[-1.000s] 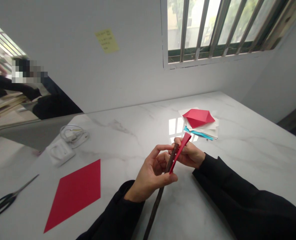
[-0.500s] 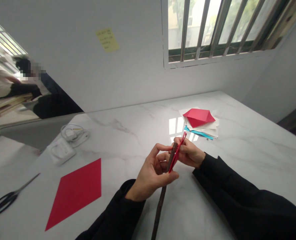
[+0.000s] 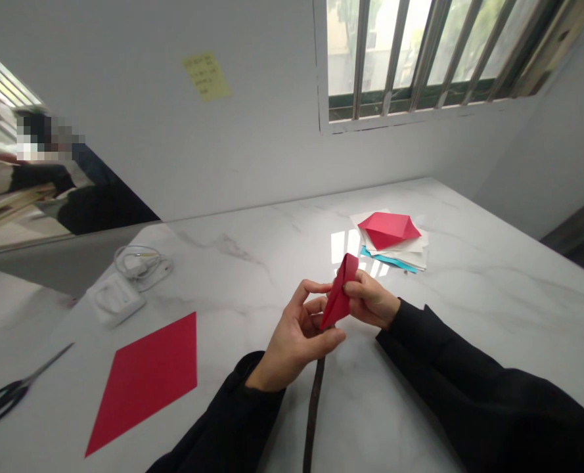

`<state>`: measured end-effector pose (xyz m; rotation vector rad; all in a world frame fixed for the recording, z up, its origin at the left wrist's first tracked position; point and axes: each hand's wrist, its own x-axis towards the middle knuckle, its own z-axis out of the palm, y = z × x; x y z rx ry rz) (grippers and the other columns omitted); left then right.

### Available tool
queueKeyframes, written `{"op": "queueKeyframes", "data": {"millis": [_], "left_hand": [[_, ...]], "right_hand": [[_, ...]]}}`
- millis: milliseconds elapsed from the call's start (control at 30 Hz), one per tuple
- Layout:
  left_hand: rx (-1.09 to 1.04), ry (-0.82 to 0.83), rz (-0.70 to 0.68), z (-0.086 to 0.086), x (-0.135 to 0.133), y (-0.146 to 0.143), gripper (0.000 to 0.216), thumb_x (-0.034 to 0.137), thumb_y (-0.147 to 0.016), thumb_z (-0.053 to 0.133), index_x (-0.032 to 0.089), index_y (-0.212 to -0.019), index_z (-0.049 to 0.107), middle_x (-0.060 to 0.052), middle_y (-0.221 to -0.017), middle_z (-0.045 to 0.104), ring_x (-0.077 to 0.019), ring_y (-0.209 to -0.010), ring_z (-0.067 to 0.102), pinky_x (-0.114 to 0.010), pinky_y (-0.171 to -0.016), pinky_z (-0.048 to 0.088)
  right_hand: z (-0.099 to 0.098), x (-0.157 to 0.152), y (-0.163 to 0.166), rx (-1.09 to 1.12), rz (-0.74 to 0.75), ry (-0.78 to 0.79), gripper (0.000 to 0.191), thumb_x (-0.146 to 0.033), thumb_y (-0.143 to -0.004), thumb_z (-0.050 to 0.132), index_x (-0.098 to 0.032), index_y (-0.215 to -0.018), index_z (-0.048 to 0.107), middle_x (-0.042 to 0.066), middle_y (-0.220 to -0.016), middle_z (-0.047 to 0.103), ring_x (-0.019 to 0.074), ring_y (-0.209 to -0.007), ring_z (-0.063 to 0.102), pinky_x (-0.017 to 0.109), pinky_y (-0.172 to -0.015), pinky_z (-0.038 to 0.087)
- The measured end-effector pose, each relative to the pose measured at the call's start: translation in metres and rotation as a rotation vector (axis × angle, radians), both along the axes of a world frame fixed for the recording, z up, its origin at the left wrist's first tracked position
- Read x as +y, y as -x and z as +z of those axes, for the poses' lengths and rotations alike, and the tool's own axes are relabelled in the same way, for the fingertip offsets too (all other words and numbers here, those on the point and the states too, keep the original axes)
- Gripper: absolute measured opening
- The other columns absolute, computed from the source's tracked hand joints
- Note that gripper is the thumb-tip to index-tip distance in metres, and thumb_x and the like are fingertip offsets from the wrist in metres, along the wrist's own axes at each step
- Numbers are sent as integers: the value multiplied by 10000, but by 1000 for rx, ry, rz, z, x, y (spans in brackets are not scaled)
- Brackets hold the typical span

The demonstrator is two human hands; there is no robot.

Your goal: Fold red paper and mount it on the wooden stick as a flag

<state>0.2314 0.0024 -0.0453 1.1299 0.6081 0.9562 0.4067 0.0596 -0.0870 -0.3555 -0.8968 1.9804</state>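
Note:
A folded piece of red paper (image 3: 339,299) is pinched in my right hand (image 3: 372,300), its thumb on the near face. My left hand (image 3: 301,338) curls round the paper's left side, with thumb and index finger apart and other fingers bent behind. A thin brown stick (image 3: 314,414) runs down from under my left hand towards the bottom edge. Its upper end is hidden behind the red paper and my fingers; the left hand appears to hold it there.
A flat red sheet (image 3: 148,384) and black-handled scissors (image 3: 6,401) lie at left. Behind them are a white charger (image 3: 117,302) and coiled cable (image 3: 141,263). A paper stack (image 3: 395,243) with folded red paper on top sits back right. A person (image 3: 50,164) is far left.
The red paper has turned its broad face towards me and now covers the stick's upper end. Both hands have shifted slightly left in view, along with the whole scene.

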Motion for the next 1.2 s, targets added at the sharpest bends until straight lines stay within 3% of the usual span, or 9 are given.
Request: {"op": "queueKeyframes", "data": {"millis": [267, 467, 600, 700, 833, 967, 1100, 1200], "left_hand": [[-11, 102, 201, -17, 13, 1, 615, 180, -744, 871, 242, -1257, 538, 10, -897, 673, -62, -617, 533, -187, -588, 416], [-118, 182, 375, -19, 25, 4, 360, 239, -755, 871, 158, -1020, 642, 30, -811, 605, -44, -599, 506, -187, -596, 439], [-118, 209, 457, -22, 33, 12, 332, 278, -730, 897, 137, -912, 657, 26, -796, 598, -47, -634, 546, -172, -634, 474], [-78, 169, 553, -30, 41, 19, 362, 296, -691, 923, 128, -895, 676, 17, -797, 623, -53, -644, 568, -168, -642, 489], [-145, 151, 685, -37, 52, 27, 405, 324, -632, 953, 129, -864, 685, 15, -810, 649, -58, -661, 597, -168, -658, 512], [-170, 119, 732, -41, 58, 29, 413, 328, -618, 963, 125, -857, 693, 20, -801, 654, -49, -670, 601, -155, -659, 512], [-186, 124, 694, -41, 56, 27, 410, 344, -671, 940, 142, -953, 722, 6, -870, 680, -58, -706, 624, -169, -702, 532], [-157, 196, 484, -40, 51, 26, 467, 394, -755, 878, 168, -1132, 720, -65, -1072, 718, -130, -825, 682, -236, -736, 557]], "right_hand": [[3, 4, 3, -45, -61, 117, 379, -350, -799, 851, -175, -1101, 704, 54, -1056, 754, 170, -924, 717, 323, -886, 571], [-3, 10, 3, -86, -88, 231, 447, -477, -788, 843, -205, -1105, 685, 59, -1055, 735, 170, -926, 701, 328, -911, 557], [-10, 16, 1, -140, -150, 298, 485, -532, -858, 759, -221, -1214, 651, 60, -1087, 713, 159, -884, 705, 309, -847, 587], [-10, 14, 3, -234, -69, 214, 494, -545, -885, 721, -195, -1227, 656, 85, -1123, 717, 147, -867, 704, 277, -792, 589], [-15, 2, 18, -520, 75, -115, 478, -543, -839, 772, -137, -1089, 735, 77, -936, 747, 115, -720, 651, 205, -615, 525], [-25, -10, 35, -608, 256, -355, 449, -540, -820, 777, -149, -1040, 765, 26, -805, 735, 104, -607, 591, 201, -513, 442], [-23, -11, 37, -591, 253, -323, 424, -507, -782, 809, -141, -985, 742, 28, -797, 741, 102, -615, 589, 195, -523, 440], [-19, -6, 33, -534, 85, -231, 426, -522, -783, 797, -149, -963, 697, 55, -874, 754, 117, -678, 637, 202, -564, 486]]}}
